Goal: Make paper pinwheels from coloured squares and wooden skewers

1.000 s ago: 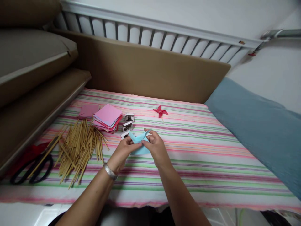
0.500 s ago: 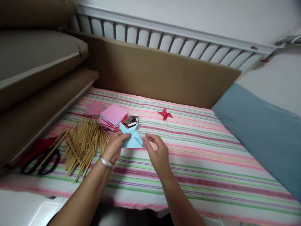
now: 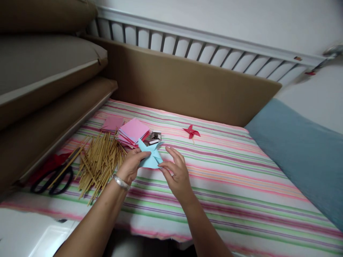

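Just in front of the stack of pink paper squares [image 3: 133, 132], on the striped cloth [image 3: 227, 178], you are holding a light-blue folded paper pinwheel [image 3: 150, 157]; your left hand [image 3: 132, 165] is pinching its left edge between thumb and fingertips, while your right hand [image 3: 175, 173] is hovering at its right side with fingers loosely spread, the thumb and forefinger tip just touching or nearly touching the paper, and I cannot tell which; the piece is looking very light, thin and easily creased, so it is likely asking for a gentle grip near the centre where the folded points are meeting rather than at the free tips, which are looking floppy and apt to bend or spring open; the paper is appearing matte and not slippery; to the left of the pink stack a heap of thin, stiff, pale wooden sticks [image 3: 100, 162] is lying loose, and further left of that a pair of black-handled scissors [image 3: 55, 175] is resting near something red; just to the right of the stack small whitish boxes [image 3: 155, 136] are sitting, their contents too small to tell; further right a finished red pinwheel [image 3: 191, 131] is lying flat on the cloth, well apart from your hands; the cloth is looking soft and slightly ribbed.
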Demonstrator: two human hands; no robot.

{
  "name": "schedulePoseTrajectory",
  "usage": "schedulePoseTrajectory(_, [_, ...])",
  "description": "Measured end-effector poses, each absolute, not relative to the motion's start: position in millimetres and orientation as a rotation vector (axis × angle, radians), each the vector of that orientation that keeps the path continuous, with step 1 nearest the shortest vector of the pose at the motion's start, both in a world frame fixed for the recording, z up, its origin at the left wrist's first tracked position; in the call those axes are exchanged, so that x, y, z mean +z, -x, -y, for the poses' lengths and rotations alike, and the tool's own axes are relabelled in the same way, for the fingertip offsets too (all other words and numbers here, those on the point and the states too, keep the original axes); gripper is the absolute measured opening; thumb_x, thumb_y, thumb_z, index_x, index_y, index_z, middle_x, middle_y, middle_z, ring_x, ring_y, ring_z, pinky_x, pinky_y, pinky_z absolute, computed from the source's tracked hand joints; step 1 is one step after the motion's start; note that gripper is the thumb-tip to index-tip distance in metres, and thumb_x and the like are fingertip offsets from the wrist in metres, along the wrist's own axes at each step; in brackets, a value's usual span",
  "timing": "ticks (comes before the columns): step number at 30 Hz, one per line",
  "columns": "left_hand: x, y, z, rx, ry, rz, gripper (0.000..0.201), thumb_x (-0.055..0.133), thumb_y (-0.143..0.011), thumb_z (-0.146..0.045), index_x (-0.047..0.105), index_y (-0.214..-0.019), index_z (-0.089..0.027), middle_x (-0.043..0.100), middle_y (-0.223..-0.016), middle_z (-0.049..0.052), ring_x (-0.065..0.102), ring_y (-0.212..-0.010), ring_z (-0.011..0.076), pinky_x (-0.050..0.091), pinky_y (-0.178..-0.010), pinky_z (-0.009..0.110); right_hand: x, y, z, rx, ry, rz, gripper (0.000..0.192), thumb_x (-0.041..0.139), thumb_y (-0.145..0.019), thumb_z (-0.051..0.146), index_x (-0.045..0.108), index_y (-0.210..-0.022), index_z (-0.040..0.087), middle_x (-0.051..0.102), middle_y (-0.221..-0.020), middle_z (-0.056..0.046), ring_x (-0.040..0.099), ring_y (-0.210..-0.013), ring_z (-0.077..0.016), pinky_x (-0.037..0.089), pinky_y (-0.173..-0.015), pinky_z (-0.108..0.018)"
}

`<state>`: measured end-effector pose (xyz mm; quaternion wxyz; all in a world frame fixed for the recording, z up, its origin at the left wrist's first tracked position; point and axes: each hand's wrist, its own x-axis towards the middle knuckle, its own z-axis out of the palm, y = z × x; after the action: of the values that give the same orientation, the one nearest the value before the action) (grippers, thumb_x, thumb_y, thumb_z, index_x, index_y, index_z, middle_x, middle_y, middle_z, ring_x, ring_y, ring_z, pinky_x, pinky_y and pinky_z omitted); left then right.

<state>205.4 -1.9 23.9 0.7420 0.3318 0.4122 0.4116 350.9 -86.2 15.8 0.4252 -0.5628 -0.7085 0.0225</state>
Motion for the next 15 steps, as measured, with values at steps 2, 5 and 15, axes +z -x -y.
schedulePoseTrajectory(2, [24, -207, 3, 0.892, -0.756, -0.920, 0.024, 0.077, -0.047, -0.022, 0.069, -0.066, -0.010, 0.068, -0.059, 0.004, 0.057, -0.051, 0.0131, 0.044, -0.054, 0.024, 16, -352, 85, 0.128, 1.416, 1.729, 0.015, 0.054, -0.081, 0.019, 0.068, -0.083, 0.026, 0.044, -0.137, -0.003, 0.031, -0.131, -0.0250, 0.032, -0.102, -0.049])
schedulePoseTrajectory(5, [21, -211, 6, 0.875, -0.811, -0.933, 0.024, 0.077, -0.047, -0.022, 0.070, -0.067, -0.011, 0.067, -0.058, 0.003, 0.055, -0.048, 0.0116, 0.041, -0.051, 0.022, 17, -351, 84, 0.234, 1.459, 1.625, 0.011, 0.058, -0.080, 0.023, 0.068, -0.079, 0.025, 0.042, -0.139, -0.003, 0.028, -0.133, -0.0258, 0.029, -0.104, -0.050])
schedulePoseTrajectory(15, [14, -224, 17, 0.831, -0.910, -0.876, 0.020, 0.077, -0.051, -0.025, 0.070, -0.065, -0.012, 0.065, -0.057, 0.001, 0.051, -0.048, 0.0093, 0.035, -0.049, 0.021, 20, -347, 84, 0.353, 1.579, 1.361, 0.006, 0.062, -0.073, 0.024, 0.066, -0.069, 0.023, 0.044, -0.137, -0.006, 0.028, -0.133, -0.0292, 0.049, -0.083, -0.045])
